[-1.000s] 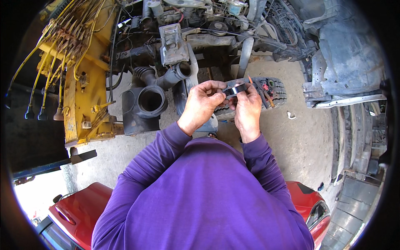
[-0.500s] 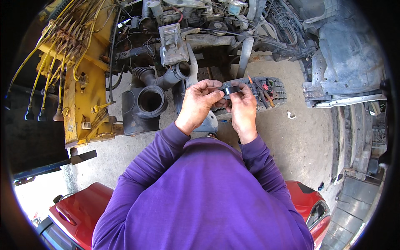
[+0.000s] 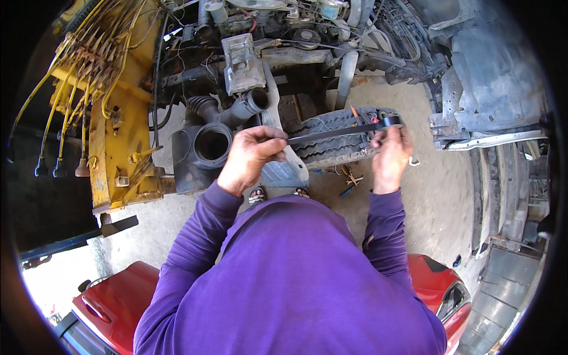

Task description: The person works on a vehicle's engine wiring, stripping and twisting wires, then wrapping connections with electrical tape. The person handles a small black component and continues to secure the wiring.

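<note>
Between my hands a strip of black tape (image 3: 334, 134) is pulled out straight, slanting slightly up to the right. My left hand (image 3: 249, 155) pinches the strip's loose end between thumb and fingers. The roll of black tape (image 3: 389, 121) is gripped at the fingertips of my right hand (image 3: 390, 155). Below the strip lies a tire (image 3: 334, 155) with deep tread, with tools resting on its right part, partly hidden by the roll and hand. Left of my left hand stands a black plastic air duct housing (image 3: 213, 145) with a round opening.
An open engine bay (image 3: 307, 38) spreads ahead. A rusty yellow frame with hoses (image 3: 118, 148) stands at left, a grey body panel (image 3: 497, 83) at right. Pliers (image 3: 352, 184) and other small tools lie on the concrete floor (image 3: 432, 201). Red car parts (image 3: 121, 302) show behind on both sides.
My hands have moved apart, left hand to the left and right hand to the right, drawing a long strip off the tape roll. Tools on the floor have come into sight.
</note>
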Tool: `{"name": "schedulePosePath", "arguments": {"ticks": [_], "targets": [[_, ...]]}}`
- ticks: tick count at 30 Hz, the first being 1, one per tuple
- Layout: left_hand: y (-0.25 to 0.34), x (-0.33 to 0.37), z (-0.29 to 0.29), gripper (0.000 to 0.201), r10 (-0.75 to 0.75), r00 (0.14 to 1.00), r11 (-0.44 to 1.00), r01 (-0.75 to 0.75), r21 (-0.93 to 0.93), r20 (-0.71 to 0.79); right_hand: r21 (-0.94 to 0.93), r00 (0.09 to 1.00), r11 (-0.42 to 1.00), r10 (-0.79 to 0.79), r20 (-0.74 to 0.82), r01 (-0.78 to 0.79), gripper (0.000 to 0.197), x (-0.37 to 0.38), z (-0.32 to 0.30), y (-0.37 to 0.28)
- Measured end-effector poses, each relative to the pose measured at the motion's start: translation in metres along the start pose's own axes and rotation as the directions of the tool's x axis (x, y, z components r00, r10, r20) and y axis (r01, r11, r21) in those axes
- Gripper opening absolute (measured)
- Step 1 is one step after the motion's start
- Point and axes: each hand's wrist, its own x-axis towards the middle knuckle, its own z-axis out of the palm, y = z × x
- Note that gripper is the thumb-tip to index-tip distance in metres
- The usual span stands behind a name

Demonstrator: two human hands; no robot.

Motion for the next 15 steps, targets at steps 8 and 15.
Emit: {"name": "schedulePosePath", "arguments": {"ticks": [8,15], "targets": [[0.052,-0.018,-0.081,0.012,0.197,0.977,0.969,-0.183,0.168,-0.076,-0.063,0.943,0.996,-0.073,-0.325,0.055,0.025,0.079,-0.109,-0.084],[0.052,-0.005,-0.085,0.019,0.213,0.977,0.957,-0.206,0.204,-0.013,-0.088,0.958,0.996,-0.030,-0.287,0.005,0.033,0.076,-0.114,-0.084]]}}
